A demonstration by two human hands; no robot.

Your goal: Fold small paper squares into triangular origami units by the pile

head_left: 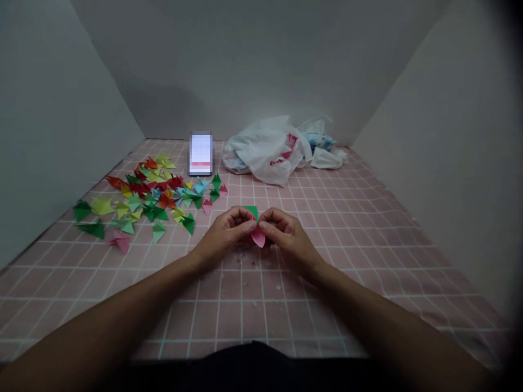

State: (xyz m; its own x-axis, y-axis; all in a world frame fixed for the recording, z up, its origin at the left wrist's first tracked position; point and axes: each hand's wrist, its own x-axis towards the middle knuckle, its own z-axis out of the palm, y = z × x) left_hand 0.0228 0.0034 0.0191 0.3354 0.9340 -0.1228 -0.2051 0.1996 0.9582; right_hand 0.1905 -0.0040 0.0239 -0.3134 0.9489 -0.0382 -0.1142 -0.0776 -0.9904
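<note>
Between my two hands is a small piece of folded pink paper, its rounded lower tip showing below the thumbs. My left hand pinches it from the left, thumb against curled fingers. From the other side my right hand grips it the same way, the two hands nearly touching. Just behind the fingertips lies green paper, partly hidden by the hands. To the left spread many folded paper cranes in red, orange, yellow, green, blue and pink, with a pink one nearest the front.
A lit phone with a blurred screen stands behind the cranes. At the back are a white plastic bag with red print and a blue-and-white packet. Pink checked cloth covers the table; walls enclose three sides.
</note>
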